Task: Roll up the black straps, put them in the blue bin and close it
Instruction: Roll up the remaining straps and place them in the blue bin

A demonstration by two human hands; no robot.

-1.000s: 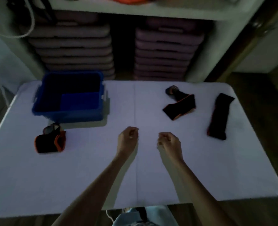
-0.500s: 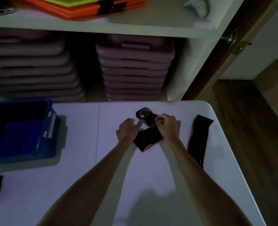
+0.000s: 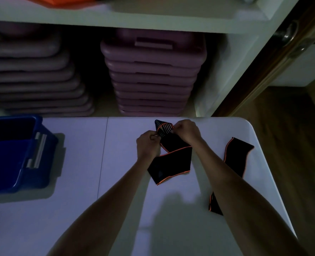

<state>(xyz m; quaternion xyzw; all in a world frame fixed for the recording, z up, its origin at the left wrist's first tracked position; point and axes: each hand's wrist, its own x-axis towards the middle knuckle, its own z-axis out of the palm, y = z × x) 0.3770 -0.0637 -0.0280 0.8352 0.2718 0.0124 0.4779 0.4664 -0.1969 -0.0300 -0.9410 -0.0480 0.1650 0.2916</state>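
Note:
A black strap with orange edging (image 3: 171,163) lies folded on the white table (image 3: 79,209) near its far edge. My left hand (image 3: 146,145) and my right hand (image 3: 187,131) both pinch its striped far end, one on each side. A second black strap (image 3: 236,154) lies flat to the right, partly hidden under my right forearm. The open blue bin (image 3: 18,156) stands at the left edge of the view, cut off by the frame; its inside is dark.
Behind the table, stacks of purple mats (image 3: 153,74) fill a low white shelf (image 3: 134,17). A brown door with a metal knob (image 3: 289,34) stands at the right. The table's right edge drops to a wooden floor (image 3: 300,145).
My head turned right and moved closer, so the bin slid left and the rolled strap left the view. Both hands reached forward from the table's middle and took hold of the folded strap's end.

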